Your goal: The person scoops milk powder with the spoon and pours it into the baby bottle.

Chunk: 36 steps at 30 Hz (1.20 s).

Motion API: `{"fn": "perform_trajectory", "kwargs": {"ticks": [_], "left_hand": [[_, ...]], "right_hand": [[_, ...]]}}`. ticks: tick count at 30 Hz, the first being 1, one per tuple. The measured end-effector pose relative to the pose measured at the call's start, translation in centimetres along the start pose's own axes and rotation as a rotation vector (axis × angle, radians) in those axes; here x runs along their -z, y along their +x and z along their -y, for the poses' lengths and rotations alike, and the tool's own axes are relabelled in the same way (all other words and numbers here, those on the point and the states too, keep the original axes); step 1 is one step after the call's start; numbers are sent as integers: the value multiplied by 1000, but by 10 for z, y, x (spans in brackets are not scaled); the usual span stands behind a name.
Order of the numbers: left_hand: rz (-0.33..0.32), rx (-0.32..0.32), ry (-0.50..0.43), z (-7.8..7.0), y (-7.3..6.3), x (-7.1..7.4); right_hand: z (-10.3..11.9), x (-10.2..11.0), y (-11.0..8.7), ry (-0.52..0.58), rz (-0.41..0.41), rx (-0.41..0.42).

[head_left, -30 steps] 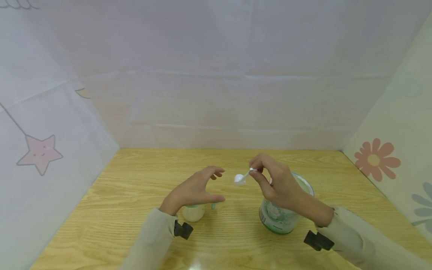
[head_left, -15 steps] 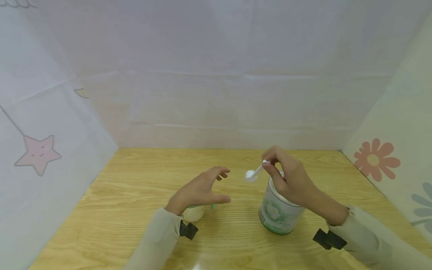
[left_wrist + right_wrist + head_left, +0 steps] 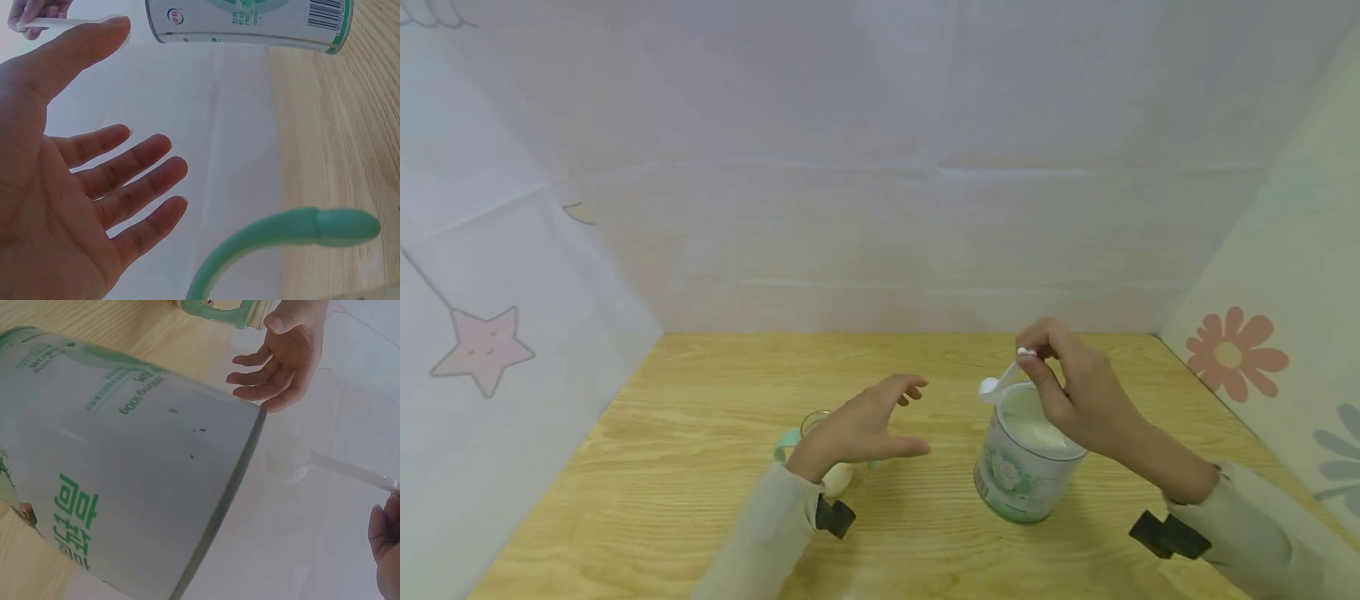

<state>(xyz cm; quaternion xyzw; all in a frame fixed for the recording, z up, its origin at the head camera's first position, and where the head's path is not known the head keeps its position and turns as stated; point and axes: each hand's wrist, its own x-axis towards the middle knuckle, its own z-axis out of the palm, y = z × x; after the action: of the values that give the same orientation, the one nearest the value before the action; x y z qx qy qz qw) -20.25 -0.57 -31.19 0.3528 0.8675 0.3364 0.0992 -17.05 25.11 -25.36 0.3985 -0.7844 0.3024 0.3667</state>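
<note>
My right hand [image 3: 1086, 396] pinches the handle end of a white measuring scoop [image 3: 991, 390], its bowl hanging down to the left. That bowl overlaps the left rim of an open, white-and-green milk powder can [image 3: 1018, 475] in the head view. Pale powder [image 3: 1033, 425] shows inside the can. My left hand [image 3: 868, 423] is held open with nothing in it, thumb and fingers spread toward the can. Below and behind it is a feeding bottle [image 3: 838, 481] with mint-green handles [image 3: 787, 443], partly hidden by that hand. One curved handle [image 3: 294, 228] shows close up in the left wrist view.
All of this is on a light wood table [image 3: 700, 400]. A pale cloth wall [image 3: 880, 208] rises behind it, with printed side walls left and right. Black wrist mounts [image 3: 835, 517] sit under both sleeves.
My right hand has moved right with the scoop, from left of the can to its rim. My left hand has drifted slightly right, uncovering more of the bottle.
</note>
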Motion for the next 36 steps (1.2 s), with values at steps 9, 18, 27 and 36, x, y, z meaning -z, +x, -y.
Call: {"fn": "perform_trajectory", "kwargs": {"ticks": [9, 18, 27, 36], "left_hand": [[16, -13, -3, -5, 10, -8], [17, -31, -10, -10, 19, -18], [22, -66, -23, -15, 30, -29], [38, -64, -81, -18, 36, -41]], "right_hand": [[-5, 8, -4, -34, -17, 1], [-10, 16, -11, -66, -11, -13], [-16, 20, -20, -83, 8, -27], [-24, 19, -31, -75, 45, -27]]}}
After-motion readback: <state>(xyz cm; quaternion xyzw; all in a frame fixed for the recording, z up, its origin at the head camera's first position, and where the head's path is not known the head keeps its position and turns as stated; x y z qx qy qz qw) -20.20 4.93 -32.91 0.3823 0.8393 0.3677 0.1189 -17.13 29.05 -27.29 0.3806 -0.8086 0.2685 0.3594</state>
